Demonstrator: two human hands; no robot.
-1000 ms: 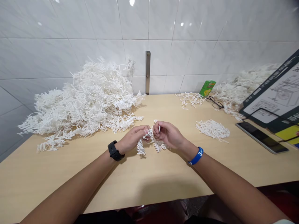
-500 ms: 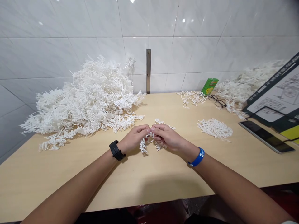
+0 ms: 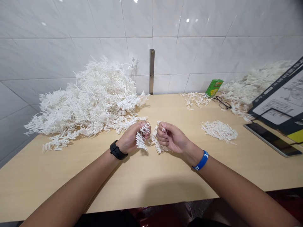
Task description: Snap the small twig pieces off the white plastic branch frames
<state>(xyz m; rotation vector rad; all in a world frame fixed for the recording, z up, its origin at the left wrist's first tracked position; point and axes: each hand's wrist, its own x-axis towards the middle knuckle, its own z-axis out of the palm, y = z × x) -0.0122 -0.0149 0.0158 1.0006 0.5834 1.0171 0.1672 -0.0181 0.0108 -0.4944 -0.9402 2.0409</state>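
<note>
White strip (image 3: 141, 141), white heap (image 3: 99, 97), black strap (image 3: 117, 151), blue-and-white wristband (image 3: 201, 160), green-and-yellow box (image 3: 214, 88), grey-veined tiles (image 3: 139, 20)

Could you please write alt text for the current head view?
A left hand holds a white, comb-like strip beside a curled right hand over a pale table. A large white heap stands left, a smaller pile and phone right.

A black, watch-like strap (image 3: 118, 150) circles the wrist of the bare left hand (image 3: 133, 138); a blue band (image 3: 201, 161) with white markings, including a 3, rings the wrist of the right hand (image 3: 174, 138). Black clothing (image 3: 106, 219) shows below the tabletop's (image 3: 127, 189) near edge.
</note>
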